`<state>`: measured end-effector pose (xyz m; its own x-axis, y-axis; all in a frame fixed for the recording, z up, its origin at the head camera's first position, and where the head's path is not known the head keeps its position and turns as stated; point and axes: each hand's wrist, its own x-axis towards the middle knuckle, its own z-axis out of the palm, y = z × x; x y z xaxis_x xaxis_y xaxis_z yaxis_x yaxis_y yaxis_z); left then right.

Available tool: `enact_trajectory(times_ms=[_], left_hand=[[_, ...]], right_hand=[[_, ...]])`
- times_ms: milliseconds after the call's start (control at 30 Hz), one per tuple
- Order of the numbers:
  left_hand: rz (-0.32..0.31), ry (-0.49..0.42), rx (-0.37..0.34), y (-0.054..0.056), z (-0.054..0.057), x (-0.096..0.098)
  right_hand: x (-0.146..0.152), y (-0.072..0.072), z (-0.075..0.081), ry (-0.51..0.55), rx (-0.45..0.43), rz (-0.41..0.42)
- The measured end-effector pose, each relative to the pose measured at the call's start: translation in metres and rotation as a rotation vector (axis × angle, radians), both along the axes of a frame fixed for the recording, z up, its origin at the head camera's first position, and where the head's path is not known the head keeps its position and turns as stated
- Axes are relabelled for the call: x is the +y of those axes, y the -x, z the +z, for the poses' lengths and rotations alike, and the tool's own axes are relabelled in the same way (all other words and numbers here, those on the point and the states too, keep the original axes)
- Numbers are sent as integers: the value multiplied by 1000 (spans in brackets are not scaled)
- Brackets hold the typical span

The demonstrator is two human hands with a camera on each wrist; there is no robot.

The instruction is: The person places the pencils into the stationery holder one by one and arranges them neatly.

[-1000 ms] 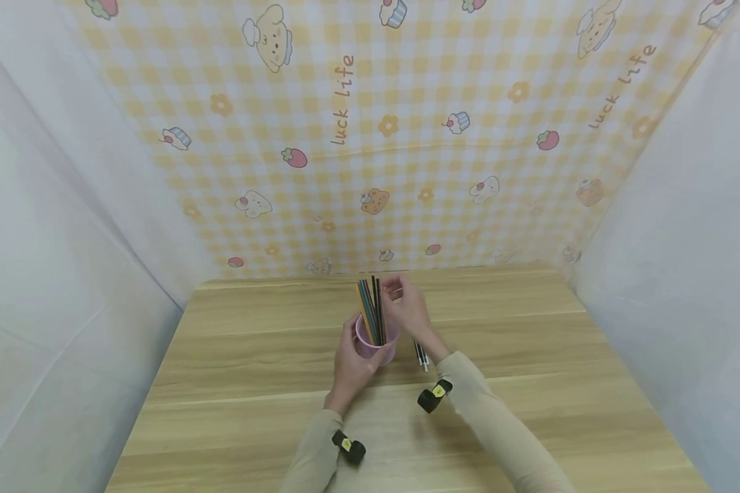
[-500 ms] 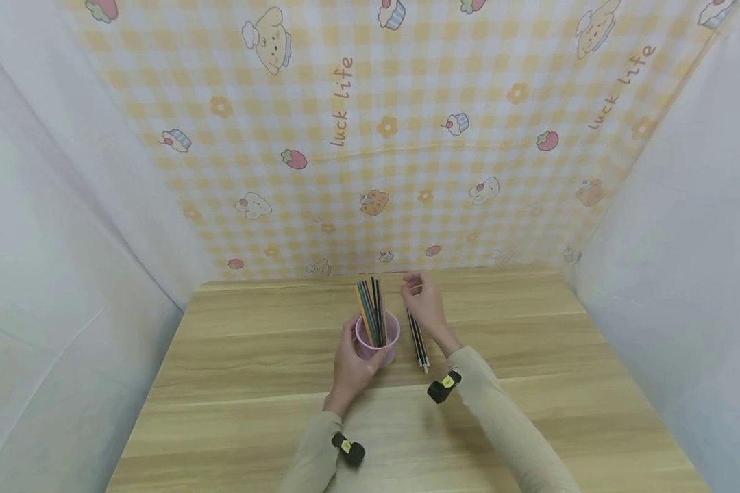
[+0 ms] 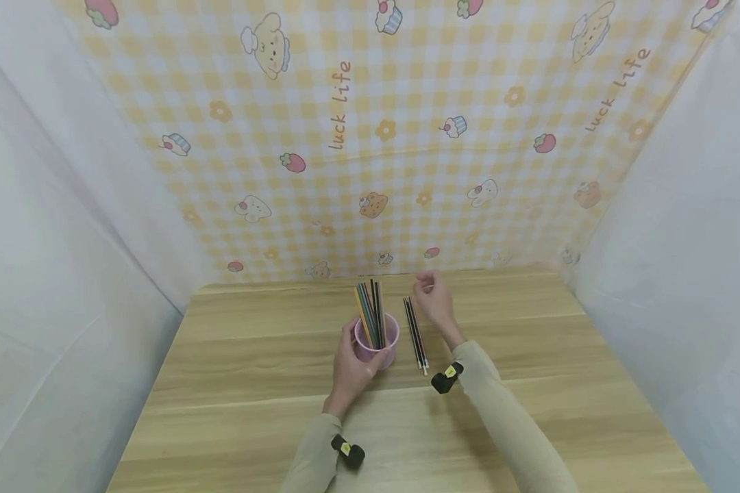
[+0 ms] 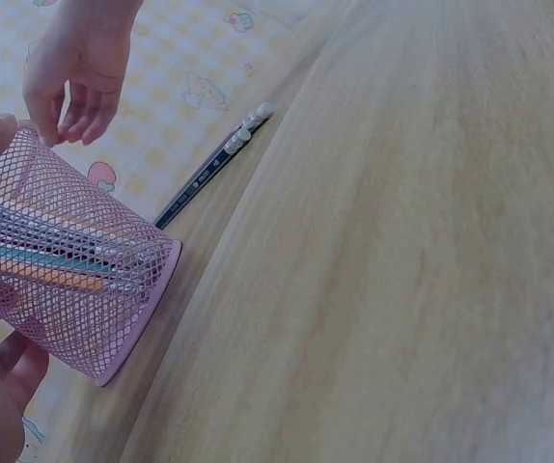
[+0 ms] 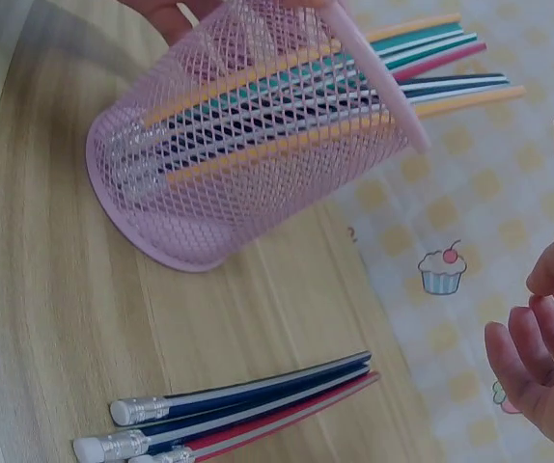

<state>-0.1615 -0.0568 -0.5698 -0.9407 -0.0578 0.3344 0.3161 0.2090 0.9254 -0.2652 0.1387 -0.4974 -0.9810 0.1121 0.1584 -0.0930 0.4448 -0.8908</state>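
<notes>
My left hand [image 3: 353, 366] grips the side of a pink mesh pencil cup [image 3: 395, 342], thumb and fingers around its wall. Inside lean several pencils [image 3: 365, 309], orange, green, red and dark ones, with their ends rising above the rim. To the cup's right, three pencils [image 3: 414, 334] lie side by side on the table. White erasers [image 5: 103, 449] on them point toward the person; two are dark striped and one is red in the right wrist view. Just right of their far ends, my right hand [image 3: 435, 301] hovers with loosely curled fingers and nothing in them.
The wood-grain table [image 3: 240, 370] ends at a yellow checked cloth [image 3: 321, 192] with cartoon prints along the back. White sheets [image 3: 672, 260] hang at both sides. A small black camera [image 3: 447, 378] is strapped to each wrist.
My right hand has moved away from the cup, rightward past the loose pencils, bringing them fully into sight. The left hand and the cup have stayed in place.
</notes>
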Motion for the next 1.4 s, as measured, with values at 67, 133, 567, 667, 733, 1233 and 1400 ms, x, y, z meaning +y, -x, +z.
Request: enact_trajectory(times_ms=[67, 133, 567, 667, 733, 1233, 1400], left_hand=[[2, -5, 1, 0, 0, 0], [8, -5, -4, 0, 0, 0], [16, 13, -14, -7, 17, 5], [23, 14, -14, -4, 10, 4], [23, 11, -17, -2, 5, 3], [8, 13, -33, -1, 1, 1], [12, 12, -20, -1, 2, 1]], right_hand=[[1, 2, -2, -3, -13, 1], [2, 3, -5, -15, -17, 0], [9, 7, -36, -183, -98, 37], [10, 6, -42, -193, -132, 42], [10, 4, -45, -196, -146, 44], [8, -1, -60, -308, -156, 57], [7, 0, -60, -352, -178, 55]])
